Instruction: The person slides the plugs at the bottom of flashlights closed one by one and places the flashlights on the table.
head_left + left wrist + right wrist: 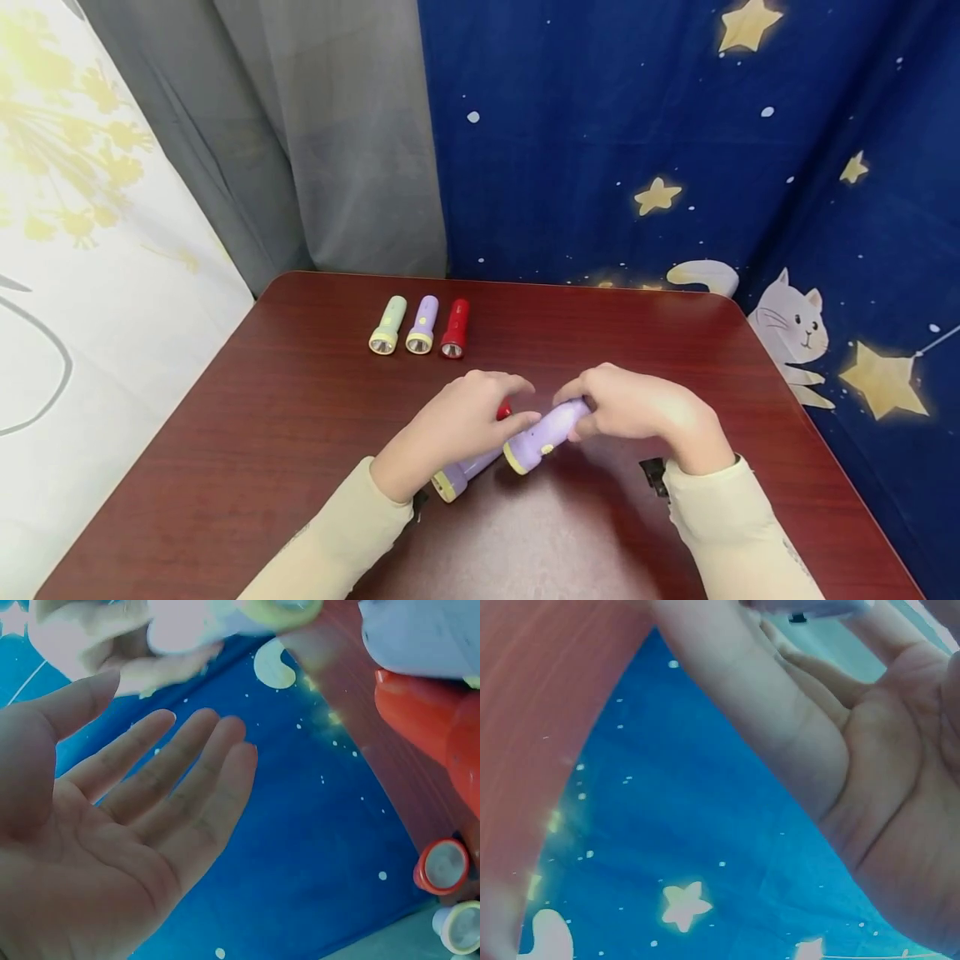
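Centrally, your right hand (630,404) grasped a purple flashlight (546,435) by its back end, its yellow-rimmed head pointing left and near. Your left hand (472,412), fingers loosely extended and released, was over another purple flashlight (463,474) and a partly hidden red flashlight (504,409). Three flashlights (423,321) lay far left on the table (300,417).

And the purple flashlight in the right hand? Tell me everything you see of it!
The flashlight is purple and looks like plastic, with a yellow rim round its wider head and a yellow button. The right hand holds its tail end, seemingly above the table. It slants, head toward the person and their left. I can't tell if it's lit.
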`<state>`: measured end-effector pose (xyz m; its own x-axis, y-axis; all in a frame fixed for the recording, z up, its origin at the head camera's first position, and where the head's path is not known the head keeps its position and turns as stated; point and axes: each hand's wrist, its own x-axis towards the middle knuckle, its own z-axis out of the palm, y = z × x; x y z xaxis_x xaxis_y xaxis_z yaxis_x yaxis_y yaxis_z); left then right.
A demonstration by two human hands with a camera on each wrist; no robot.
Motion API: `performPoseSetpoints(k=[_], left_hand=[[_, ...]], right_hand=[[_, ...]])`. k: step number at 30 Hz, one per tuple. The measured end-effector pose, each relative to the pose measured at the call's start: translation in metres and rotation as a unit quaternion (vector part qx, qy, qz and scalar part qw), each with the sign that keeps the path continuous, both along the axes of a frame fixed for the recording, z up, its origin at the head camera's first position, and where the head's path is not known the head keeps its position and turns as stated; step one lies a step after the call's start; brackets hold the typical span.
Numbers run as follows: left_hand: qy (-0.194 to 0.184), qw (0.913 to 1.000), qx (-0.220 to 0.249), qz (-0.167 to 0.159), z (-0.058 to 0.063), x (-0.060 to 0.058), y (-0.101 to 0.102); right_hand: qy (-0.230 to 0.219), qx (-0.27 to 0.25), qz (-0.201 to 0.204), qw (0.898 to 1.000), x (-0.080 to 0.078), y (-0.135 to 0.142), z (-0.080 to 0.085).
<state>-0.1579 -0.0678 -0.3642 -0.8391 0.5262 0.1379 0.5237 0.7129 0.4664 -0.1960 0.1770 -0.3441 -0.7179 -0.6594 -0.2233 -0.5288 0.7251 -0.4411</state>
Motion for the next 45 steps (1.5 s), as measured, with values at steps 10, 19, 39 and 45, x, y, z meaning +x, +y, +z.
performPoseSetpoints(k=[10,19,39,45], left_hand=[[0.041,0.9984,0.015,0.036,-0.002,-0.003,0.013],[0.071,0.9874,0.124,0.068,-0.001,-0.016,0.014],[0.037,0.9719,0.218,0.081,0.005,-0.026,0.014],[0.023,0.9675,0.236,0.087,0.006,-0.028,0.014]], right_hand=[[0.127,-0.053,0.004,0.99,0.005,-0.013,0.011],[0.185,-0.173,-0.068,0.965,0.004,-0.024,0.014],[0.217,-0.317,-0.141,0.912,0.005,-0.043,0.002],[0.226,-0.334,-0.145,0.903,0.006,-0.046,-0.003]])
